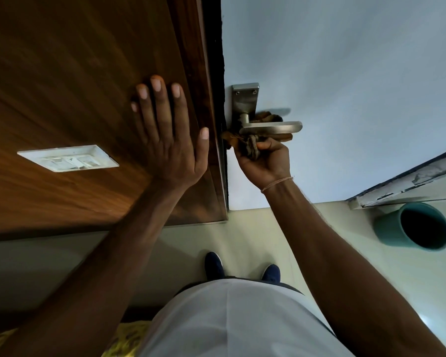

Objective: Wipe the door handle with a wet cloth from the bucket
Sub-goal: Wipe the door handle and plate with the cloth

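Note:
A steel lever door handle (273,127) on a steel backplate (243,101) juts from the pale blue-white door (345,73). My right hand (264,161) grips a bunched brown cloth (250,145) and presses it against the underside and base of the lever; more of the cloth shows behind the lever. My left hand (170,140) lies flat, fingers spread, on the brown wooden panel (75,73) beside the door edge. A teal bucket (415,226) stands on the floor at the right, its inside dark.
A white switch plate (67,158) is set in the wooden panel left of my left hand. My feet in dark blue shoes (214,265) stand on the pale floor below the handle. A worn door frame edge (410,181) runs above the bucket.

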The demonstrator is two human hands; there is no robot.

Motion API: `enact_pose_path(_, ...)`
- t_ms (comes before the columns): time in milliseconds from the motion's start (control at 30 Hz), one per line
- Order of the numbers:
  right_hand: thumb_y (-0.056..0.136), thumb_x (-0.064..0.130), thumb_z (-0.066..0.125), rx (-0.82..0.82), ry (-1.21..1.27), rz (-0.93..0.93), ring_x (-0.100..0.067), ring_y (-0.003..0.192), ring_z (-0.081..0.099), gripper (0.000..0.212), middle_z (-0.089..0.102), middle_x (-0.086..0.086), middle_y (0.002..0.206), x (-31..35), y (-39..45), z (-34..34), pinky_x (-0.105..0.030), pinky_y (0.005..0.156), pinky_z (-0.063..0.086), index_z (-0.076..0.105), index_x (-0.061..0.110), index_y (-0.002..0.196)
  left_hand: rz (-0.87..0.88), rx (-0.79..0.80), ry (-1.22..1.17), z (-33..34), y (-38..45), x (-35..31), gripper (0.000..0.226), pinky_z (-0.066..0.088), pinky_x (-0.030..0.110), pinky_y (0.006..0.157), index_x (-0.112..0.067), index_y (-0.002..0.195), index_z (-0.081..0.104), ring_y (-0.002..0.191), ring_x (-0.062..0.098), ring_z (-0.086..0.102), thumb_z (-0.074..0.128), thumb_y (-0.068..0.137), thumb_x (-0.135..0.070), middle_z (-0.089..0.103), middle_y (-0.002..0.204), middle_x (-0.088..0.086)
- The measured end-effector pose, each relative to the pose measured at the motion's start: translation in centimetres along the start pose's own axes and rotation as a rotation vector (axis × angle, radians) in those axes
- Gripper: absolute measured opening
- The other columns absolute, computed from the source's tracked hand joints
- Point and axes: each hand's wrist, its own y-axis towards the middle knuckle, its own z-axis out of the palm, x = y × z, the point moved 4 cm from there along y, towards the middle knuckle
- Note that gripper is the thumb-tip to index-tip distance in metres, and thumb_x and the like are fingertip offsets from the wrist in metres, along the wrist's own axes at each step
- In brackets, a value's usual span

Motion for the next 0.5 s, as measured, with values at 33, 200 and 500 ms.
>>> enact_pose_path(33, 0.072, -0.005, 0.034, 0.004, -0.007, -0.006, -0.058, 0.086, 0.077, 0.053, 0.076, -0.034, 0.105, 0.0, -0.3, 0.2, -0.045, 0.127, 0.037, 0.064, -0.009, 0.114, 0.002, -0.006, -0.004, 0.1, 0.0, 0.0, 0.073, 0.018, 0.059, 0.131, 0.003, 0.160, 0.032, 0.151, 0.052, 0.030, 0.046, 0.103, -0.040, 0.034, 0.161, 0.031)
enact_pose_path(200, 0.077, -0.008, 0.035, -0.007, -0.049, 0.023, -0.061, 0.122, 0.060, 0.049, 0.071, -0.042, 0.114, 0.4, -0.8, 0.7, -0.050, 0.118, 0.044, 0.078, -0.018, 0.099, -0.013, -0.012, 0.012, 0.5, -0.1, -0.1, 0.073, 0.020, 0.063, 0.130, 0.005, 0.159, 0.034, 0.150, 0.053, 0.030, 0.046, 0.103, -0.041, 0.036, 0.160, 0.033)
enact_pose_path(500, 0.079, -0.009, 0.038, -0.101, 0.139, 0.060, -0.044, 0.105, 0.065, 0.045, 0.071, -0.035, 0.107, -2.2, -0.6, 2.4, -0.044, 0.113, 0.046, 0.062, -0.016, 0.116, -0.042, -0.005, 0.027, 0.5, -0.2, -0.2, 0.076, 0.019, 0.064, 0.130, 0.005, 0.159, 0.033, 0.150, 0.054, 0.030, 0.051, 0.101, -0.040, 0.043, 0.157, 0.039)
